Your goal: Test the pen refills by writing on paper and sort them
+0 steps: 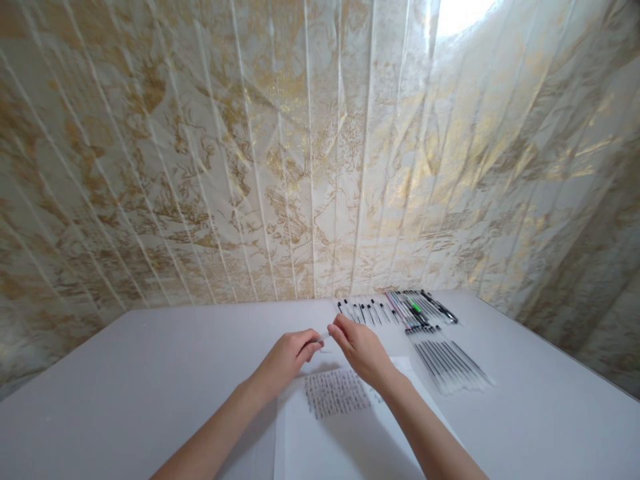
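My left hand (295, 348) and my right hand (356, 340) meet above the far edge of a sheet of paper, both with fingers closed. A thin, pale pen (325, 335) runs between them, each hand pinching one end. Most of it is hidden inside the fingers, so its tip and cap cannot be made out. Below my hands lies the white paper (345, 443), its upper part covered with rows of dark handwriting (336, 393). My right forearm crosses over the right side of the sheet.
Beyond my right hand lie several black-capped pieces (371, 313) in a row. Further right are several pens (425, 307), one with a bright green part. Nearer is a fan of clear pens with dark refills (447, 360). A gold-patterned curtain (280, 167) hangs behind the white table (125, 380).
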A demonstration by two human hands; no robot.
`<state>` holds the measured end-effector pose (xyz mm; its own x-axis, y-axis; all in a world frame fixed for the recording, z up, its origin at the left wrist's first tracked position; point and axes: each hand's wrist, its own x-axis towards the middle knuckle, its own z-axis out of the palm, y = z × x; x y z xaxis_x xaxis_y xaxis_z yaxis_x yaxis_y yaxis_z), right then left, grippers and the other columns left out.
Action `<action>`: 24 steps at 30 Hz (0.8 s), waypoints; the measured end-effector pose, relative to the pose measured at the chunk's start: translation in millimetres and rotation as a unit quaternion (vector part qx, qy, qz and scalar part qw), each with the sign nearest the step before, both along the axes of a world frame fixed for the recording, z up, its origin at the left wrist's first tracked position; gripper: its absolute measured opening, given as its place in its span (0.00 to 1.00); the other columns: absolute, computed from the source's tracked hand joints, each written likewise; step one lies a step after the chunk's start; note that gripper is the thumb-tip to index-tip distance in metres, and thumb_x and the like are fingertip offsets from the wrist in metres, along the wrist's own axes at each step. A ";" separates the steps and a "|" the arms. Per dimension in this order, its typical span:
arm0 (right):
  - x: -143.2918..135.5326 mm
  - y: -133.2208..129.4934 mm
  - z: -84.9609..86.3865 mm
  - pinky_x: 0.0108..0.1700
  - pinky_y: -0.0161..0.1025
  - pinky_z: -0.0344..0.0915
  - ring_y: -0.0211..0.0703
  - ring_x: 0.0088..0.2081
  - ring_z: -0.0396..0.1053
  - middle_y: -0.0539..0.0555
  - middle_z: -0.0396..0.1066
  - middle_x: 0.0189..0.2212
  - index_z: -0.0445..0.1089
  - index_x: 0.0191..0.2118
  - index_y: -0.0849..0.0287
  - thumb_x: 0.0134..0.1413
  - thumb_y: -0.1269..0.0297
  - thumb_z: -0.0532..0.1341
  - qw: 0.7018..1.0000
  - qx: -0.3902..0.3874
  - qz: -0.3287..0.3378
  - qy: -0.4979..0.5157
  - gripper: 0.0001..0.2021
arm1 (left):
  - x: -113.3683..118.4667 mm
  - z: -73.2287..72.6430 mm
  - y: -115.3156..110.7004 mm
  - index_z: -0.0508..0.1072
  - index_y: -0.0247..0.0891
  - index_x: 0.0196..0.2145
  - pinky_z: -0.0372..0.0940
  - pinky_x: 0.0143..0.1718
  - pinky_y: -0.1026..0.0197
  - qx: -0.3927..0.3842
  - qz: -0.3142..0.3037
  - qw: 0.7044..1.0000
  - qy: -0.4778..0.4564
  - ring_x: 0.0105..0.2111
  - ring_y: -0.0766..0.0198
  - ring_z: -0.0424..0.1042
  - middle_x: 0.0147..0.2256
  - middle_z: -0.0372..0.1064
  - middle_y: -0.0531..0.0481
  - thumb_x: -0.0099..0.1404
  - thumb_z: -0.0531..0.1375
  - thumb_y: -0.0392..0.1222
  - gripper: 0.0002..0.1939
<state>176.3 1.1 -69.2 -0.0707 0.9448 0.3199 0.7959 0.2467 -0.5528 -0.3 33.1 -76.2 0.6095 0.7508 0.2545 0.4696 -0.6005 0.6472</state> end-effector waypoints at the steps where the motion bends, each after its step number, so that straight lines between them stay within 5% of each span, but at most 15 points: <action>1: 0.1 0.2 -0.4 0.26 0.33 0.47 0.37 0.23 0.59 0.47 0.62 0.20 0.59 0.26 0.56 0.63 0.58 0.47 1.000 0.014 0.002 0.003 0.16 | 0.2 -0.3 -0.3 0.68 0.40 0.28 0.57 0.30 0.66 0.002 0.000 1.000 0.001 0.24 0.66 0.64 0.22 0.63 0.57 0.67 0.49 0.44 0.14; 9: -3.5 2.8 -4.2 0.23 0.32 0.48 0.35 0.19 0.56 0.45 0.56 0.16 0.54 0.23 0.56 0.63 0.51 0.46 0.990 0.023 -0.024 0.133 0.20 | 12.9 2.4 -6.0 0.68 0.40 0.29 0.58 0.30 0.66 0.028 0.023 0.999 -0.012 0.23 0.67 0.65 0.22 0.66 0.56 0.68 0.49 0.43 0.13; 15: -1.4 9.0 -1.4 0.16 0.29 0.45 0.30 0.12 0.50 0.41 0.53 0.10 0.58 0.23 0.57 0.49 0.52 0.60 0.892 -0.049 0.019 0.449 0.16 | 31.5 9.4 -4.7 0.70 0.40 0.31 0.59 0.30 0.64 0.035 0.023 0.999 0.020 0.26 0.64 0.69 0.25 0.69 0.55 0.68 0.50 0.48 0.14; 20: 33.2 12.8 17.2 0.16 0.31 0.43 0.30 0.13 0.49 0.47 0.63 0.14 0.67 0.28 0.62 0.55 0.49 0.50 0.866 -0.009 -0.045 0.498 0.20 | 29.7 -15.0 15.8 0.73 0.41 0.37 0.60 0.39 0.60 0.035 0.029 0.998 0.051 0.39 0.58 0.68 0.40 0.70 0.48 0.59 0.59 0.38 0.07; 24: 39.9 -10.6 31.8 0.17 0.31 0.45 0.31 0.15 0.52 0.54 0.70 0.20 0.69 0.31 0.64 0.54 0.44 0.53 0.860 -0.059 -0.005 0.507 0.24 | 27.1 -39.3 31.5 0.73 0.40 0.33 0.60 0.41 0.59 0.020 0.011 0.999 0.045 0.39 0.58 0.68 0.38 0.70 0.48 0.56 0.58 0.32 0.08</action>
<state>216.2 -9.5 -37.4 0.1957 0.9740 0.1141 -0.1089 0.1372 -0.9845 26.8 64.5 -115.4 0.6145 0.7546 0.2300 0.5376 -0.6140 0.5780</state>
